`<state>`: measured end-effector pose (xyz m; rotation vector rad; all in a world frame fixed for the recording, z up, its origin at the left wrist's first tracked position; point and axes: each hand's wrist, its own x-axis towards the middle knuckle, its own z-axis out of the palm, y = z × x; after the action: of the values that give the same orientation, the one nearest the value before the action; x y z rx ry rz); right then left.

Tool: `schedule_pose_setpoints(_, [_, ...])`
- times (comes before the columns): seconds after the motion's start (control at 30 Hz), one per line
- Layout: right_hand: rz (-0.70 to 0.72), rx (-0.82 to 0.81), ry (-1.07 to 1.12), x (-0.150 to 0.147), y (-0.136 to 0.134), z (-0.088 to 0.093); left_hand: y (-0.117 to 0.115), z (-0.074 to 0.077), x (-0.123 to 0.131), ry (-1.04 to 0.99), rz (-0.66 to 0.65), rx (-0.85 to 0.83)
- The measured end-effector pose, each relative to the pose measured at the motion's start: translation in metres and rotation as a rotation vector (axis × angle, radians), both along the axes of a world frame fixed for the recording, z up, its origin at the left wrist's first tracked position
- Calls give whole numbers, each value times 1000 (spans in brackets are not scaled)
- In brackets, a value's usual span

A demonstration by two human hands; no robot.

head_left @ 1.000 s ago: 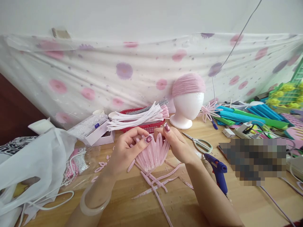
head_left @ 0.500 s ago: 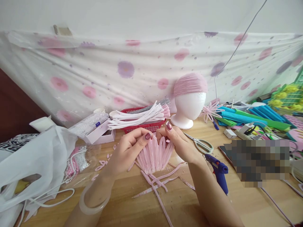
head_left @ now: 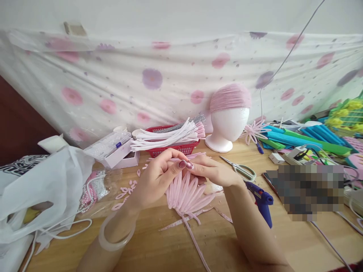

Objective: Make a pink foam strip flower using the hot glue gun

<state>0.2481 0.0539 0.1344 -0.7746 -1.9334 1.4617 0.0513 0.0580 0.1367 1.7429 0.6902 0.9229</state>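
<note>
Over the middle of the wooden table [head_left: 159,245], before the red basket [head_left: 181,149], now tips the pink pipe-cleaner fan [head_left: 185,194] lower and flatter than a second ago, pinching its top loops between left hand [head_left: 154,181] and right hand [head_left: 215,173], fingertips meeting, shifting work to the loop tips.

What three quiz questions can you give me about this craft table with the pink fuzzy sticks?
1. True or false: the left hand and the right hand both hold the pink pipe-cleaner fan.
2. What covers the top of the white foam head? A pink cap, B green hat, C blue scarf.
3. Fill in: the pale bracelet is on the ____ wrist.
Key: 1 true; 2 A; 3 left.
</note>
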Motion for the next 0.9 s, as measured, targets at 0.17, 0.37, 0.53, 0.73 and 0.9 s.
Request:
schedule_pose_setpoints(0.17, [44,5,22,-5,2,0,-1,2,2,-31,67,-3])
schedule_pose_setpoints(0.37, [54,124,4,-3,1,4,-1,3,2,-65,123,-70])
schedule_pose_setpoints(0.53, [40,117,14,-4,2,5,-1,2,1,-91,137,-107])
schedule_pose_setpoints(0.73, [-19,81,38,-2,3,4,-1,4,0,-111,81,-117])
schedule_pose_setpoints(0.9, [-56,86,122,3,4,1,0,5,0,-161,176,-78])
